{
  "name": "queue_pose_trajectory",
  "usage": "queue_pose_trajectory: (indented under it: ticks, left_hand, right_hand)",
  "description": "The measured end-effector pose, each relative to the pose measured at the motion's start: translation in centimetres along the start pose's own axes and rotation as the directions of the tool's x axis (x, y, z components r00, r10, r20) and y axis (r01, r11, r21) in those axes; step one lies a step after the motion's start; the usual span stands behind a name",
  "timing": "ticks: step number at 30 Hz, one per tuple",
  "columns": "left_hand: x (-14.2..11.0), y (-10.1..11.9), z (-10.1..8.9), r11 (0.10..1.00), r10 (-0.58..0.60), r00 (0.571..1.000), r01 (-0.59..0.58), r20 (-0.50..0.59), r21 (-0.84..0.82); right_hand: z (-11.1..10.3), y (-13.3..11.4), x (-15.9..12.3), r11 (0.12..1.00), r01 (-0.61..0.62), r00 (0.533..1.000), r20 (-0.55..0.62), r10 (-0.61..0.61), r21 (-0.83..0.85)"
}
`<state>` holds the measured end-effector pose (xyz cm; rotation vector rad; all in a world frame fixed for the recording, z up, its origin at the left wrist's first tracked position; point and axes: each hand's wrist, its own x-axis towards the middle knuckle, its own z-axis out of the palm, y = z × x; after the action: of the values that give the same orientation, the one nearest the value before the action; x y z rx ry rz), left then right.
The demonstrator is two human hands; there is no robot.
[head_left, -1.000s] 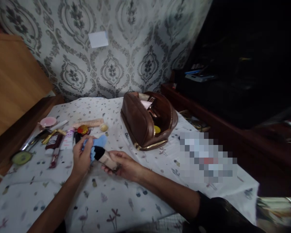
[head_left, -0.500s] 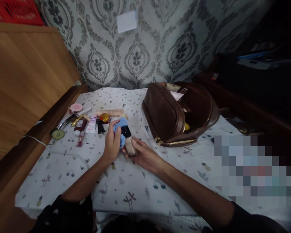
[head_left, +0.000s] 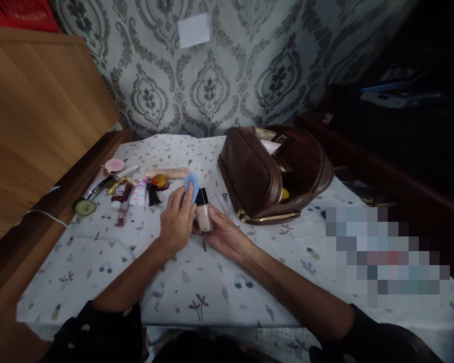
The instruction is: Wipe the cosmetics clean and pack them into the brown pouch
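My right hand (head_left: 223, 234) grips a small glass bottle of beige foundation (head_left: 203, 214) with a black cap, held upright above the bed. My left hand (head_left: 177, 219) is closed on a blue cloth (head_left: 191, 183) and presses it against the bottle's left side and cap. Both hands are over the white patterned sheet (head_left: 196, 282), just left of an open brown cosmetic bag (head_left: 253, 176).
A row of cosmetics lies at the left: a pink compact (head_left: 114, 165), a white tube (head_left: 139, 191), a red-gold jar (head_left: 159, 181), a beige tube (head_left: 168, 173), a green round item (head_left: 84, 206). A wooden headboard (head_left: 41, 126) stands left, with a patterned wall behind. Dark furniture stands to the right.
The bottle has gone from tilted on its side to upright in my right hand. The left hand with the cloth has shifted up along it. The view swung left.
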<state>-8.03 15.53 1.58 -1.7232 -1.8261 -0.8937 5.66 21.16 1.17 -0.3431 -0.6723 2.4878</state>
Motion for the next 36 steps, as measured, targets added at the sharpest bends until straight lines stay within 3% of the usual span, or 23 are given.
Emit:
queue_pose_trajectory:
  ticks: [6, 15, 18, 20, 24, 26, 28, 31, 36]
  left_hand:
    - [-0.1, 0.5, -0.3, 0.981, 0.186, 0.982, -0.186, -0.001, 0.052]
    - [0.6, 2.1, -2.0, 0.880, 0.427, 0.904, -0.414, 0.008, -0.232]
    - [0.7, 2.4, -2.4, 0.831, 0.424, 0.905, -0.373, 0.035, -0.412]
    - [0.8, 2.4, -2.7, 0.793, 0.369, 0.928, -0.280, 0.061, -0.541]
    - [1.1, 1.4, -2.9, 0.802, 0.049, 0.997, -0.009, 0.052, -0.597]
    - [1.3, 0.6, -2.8, 0.813, -0.125, 0.992, 0.106, 0.006, -0.572]
    - [1.4, -0.1, -2.4, 0.810, -0.211, 0.977, 0.172, -0.006, -0.561]
    - [1.3, -0.4, -1.9, 0.817, -0.188, 0.981, 0.180, 0.043, -0.547]
    - [0.8, 0.5, -2.0, 0.807, 0.036, 0.994, 0.033, 0.104, -0.589]
  right_hand:
    - [-0.7, -0.5, 0.6, 0.999, 0.012, 0.999, -0.053, -0.010, 0.046]
    - [-1.0, -1.2, 0.8, 0.995, 0.045, 0.996, -0.084, -0.038, 0.086]
    - [-1.1, -1.3, 0.8, 0.998, 0.035, 0.997, -0.073, -0.032, 0.047]
    - [-1.1, -1.3, 0.8, 0.998, 0.041, 0.995, -0.092, -0.037, 0.039]
    - [-0.9, -1.5, 0.5, 0.999, 0.010, 0.993, -0.119, -0.005, 0.046]
    - [-0.6, -1.5, 0.3, 1.000, -0.021, 0.995, -0.101, 0.022, 0.011]
    - [-0.4, -1.3, 0.2, 0.999, -0.030, 0.997, -0.078, 0.027, -0.034]
    - [-0.1, -1.0, 0.0, 0.999, -0.008, 0.997, -0.075, 0.005, -0.048]
    - [-0.6, -1.6, 0.3, 0.997, 0.066, 0.990, -0.119, -0.071, -0.044]
